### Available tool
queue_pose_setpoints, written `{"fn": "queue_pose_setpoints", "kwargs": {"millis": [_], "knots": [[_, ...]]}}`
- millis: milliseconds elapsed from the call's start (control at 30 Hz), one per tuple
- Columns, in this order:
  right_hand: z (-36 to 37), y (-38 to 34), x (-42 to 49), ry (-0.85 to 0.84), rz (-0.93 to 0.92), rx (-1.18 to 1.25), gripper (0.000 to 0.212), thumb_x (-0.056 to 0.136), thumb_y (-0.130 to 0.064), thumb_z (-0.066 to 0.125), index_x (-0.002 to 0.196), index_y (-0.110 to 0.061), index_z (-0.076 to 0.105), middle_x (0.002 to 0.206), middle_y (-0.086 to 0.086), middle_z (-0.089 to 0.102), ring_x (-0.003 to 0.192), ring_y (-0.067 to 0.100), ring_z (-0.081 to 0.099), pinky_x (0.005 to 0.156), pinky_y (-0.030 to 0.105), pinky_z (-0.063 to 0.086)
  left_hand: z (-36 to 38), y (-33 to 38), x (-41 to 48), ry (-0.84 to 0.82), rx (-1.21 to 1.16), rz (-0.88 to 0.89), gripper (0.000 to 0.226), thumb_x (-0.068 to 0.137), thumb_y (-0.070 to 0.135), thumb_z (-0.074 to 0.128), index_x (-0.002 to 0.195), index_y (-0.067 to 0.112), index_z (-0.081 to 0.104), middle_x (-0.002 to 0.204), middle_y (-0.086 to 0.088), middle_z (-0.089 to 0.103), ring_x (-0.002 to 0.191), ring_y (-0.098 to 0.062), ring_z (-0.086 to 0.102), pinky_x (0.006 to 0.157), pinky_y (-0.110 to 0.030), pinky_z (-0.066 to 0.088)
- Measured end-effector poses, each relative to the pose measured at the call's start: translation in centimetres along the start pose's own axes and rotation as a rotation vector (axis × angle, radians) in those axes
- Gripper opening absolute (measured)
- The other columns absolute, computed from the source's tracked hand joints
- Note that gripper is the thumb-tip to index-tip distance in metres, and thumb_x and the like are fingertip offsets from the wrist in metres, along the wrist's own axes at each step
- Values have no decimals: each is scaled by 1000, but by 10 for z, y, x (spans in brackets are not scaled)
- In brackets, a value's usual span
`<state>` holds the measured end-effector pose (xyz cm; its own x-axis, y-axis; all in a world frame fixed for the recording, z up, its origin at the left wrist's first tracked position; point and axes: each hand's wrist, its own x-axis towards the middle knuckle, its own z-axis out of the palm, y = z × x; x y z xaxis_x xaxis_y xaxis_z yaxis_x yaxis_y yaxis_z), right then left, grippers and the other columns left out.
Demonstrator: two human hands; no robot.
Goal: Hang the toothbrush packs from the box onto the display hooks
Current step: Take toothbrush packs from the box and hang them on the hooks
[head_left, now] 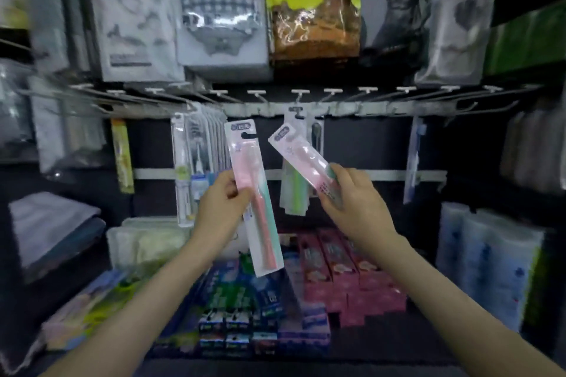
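My left hand [222,203] grips a pink-and-green toothbrush pack [249,168] at its middle, held nearly upright with its hang hole at the top. My right hand [352,196] holds a second pink toothbrush pack [301,153], tilted with its top toward the upper left. Both packs are raised below the row of display hooks [306,101]. Several toothbrush packs [199,147] hang on hooks at the left, and one green pack [294,190] hangs behind the right-hand pack. The box is not in view.
A single blue toothbrush pack [413,159] hangs at the right. Toothpaste boxes [330,263] fill the shelf below the hands. Packaged goods [312,6] hang above the hook rail. Wrapped rolls [487,260] stand at the right, folded towels [52,223] at the left.
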<state>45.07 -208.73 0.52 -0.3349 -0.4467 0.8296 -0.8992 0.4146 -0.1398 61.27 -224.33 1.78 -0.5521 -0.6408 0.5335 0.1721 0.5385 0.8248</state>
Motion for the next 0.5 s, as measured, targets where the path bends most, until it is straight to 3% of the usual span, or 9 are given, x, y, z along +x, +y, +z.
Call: {"fn": "queue_pose_setpoints", "kwargs": {"millis": [100, 233, 367, 500], "knots": [[24, -4, 34, 12, 43, -86, 53, 90, -25, 60, 134, 0, 45, 112, 16, 57, 103, 32, 49, 82, 42, 47, -17, -3, 23, 17, -15, 28, 18, 92, 9, 55, 96, 27, 58, 92, -6, 70, 86, -31, 65, 82, -50, 51], [50, -8, 55, 64, 124, -123, 49, 90, -26, 62, 126, 4, 49, 103, 18, 59, 95, 33, 51, 67, 43, 49, -26, -6, 43, 1, -26, 72, 15, 92, 5, 54, 94, 20, 57, 88, -11, 67, 73, -23, 60, 67, -33, 46], [71, -14, 65, 104, 220, -133, 45, 87, -28, 66, 114, 6, 53, 95, 19, 59, 89, 35, 56, 61, 39, 47, -24, -11, 54, -22, -26, 95, 20, 92, 4, 55, 93, 24, 56, 92, -5, 70, 88, -30, 65, 78, -42, 52], [85, -28, 73, 107, 294, -89, 42, 88, -35, 62, 105, 1, 47, 94, 14, 56, 85, 28, 56, 61, 31, 42, -18, -18, 57, -46, -5, 97, 20, 93, 11, 58, 96, 30, 55, 91, 4, 69, 87, -21, 66, 78, -38, 54]]}}
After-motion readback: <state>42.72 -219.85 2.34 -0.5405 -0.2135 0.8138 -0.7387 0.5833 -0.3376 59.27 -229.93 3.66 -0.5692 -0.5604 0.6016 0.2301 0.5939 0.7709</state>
